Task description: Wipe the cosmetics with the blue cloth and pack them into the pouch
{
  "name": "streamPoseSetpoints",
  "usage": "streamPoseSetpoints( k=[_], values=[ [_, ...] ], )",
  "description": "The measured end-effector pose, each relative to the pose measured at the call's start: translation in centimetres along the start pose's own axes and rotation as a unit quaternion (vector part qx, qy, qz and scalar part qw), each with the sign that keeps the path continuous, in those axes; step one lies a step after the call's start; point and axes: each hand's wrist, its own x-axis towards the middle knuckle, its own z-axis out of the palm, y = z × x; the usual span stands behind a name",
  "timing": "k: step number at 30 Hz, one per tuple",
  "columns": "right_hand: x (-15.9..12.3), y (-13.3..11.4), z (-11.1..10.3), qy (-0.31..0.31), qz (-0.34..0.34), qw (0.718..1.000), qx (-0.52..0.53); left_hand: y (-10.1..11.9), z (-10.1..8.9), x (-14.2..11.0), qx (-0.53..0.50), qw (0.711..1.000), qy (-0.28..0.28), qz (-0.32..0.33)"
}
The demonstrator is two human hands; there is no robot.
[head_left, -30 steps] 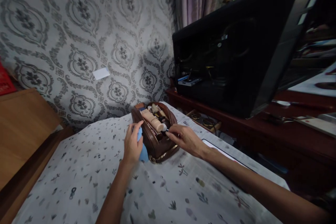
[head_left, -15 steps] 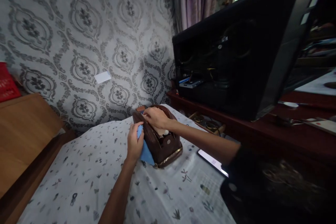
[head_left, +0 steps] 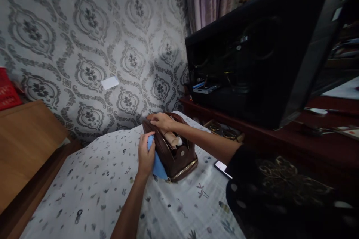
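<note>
A brown leather bag [head_left: 182, 166] with gold zips lies open on the patterned white sheet. Inside it show a beige tube-like item [head_left: 170, 139] and a small white object [head_left: 179, 141]. My left hand [head_left: 146, 153] is closed on a blue cloth [head_left: 159, 166], pressing it against the bag's left side. Across the bag's opening reaches my right hand [head_left: 163, 121], its fingers pinched at the far left rim. Exactly what those fingertips grip there is partly hidden.
A phone [head_left: 223, 168] lies on the white sheet [head_left: 92, 179], partly under my right sleeve. To the right, a black case [head_left: 252, 67] stands on a dark red table, above a drawer [head_left: 224, 130] holding round items. At left is a wooden panel [head_left: 28, 145].
My right hand has lifted from inside the bag to its far left rim, exposing more of the beige item. In view, the bag and left hand have shifted slightly right.
</note>
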Motion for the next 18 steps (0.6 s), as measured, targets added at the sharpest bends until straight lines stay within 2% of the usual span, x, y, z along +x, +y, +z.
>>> streamPoseSetpoints(
  k=[10,18],
  values=[
    [0.7,0.0,0.3,0.006,0.057,0.998,0.035,0.1,0.2,-0.2,-0.014,1.0,0.011,-0.01],
    [1.2,0.0,-0.3,-0.068,0.044,0.996,0.032,0.1,0.5,-0.2,-0.012,1.0,0.013,-0.006]
  ],
)
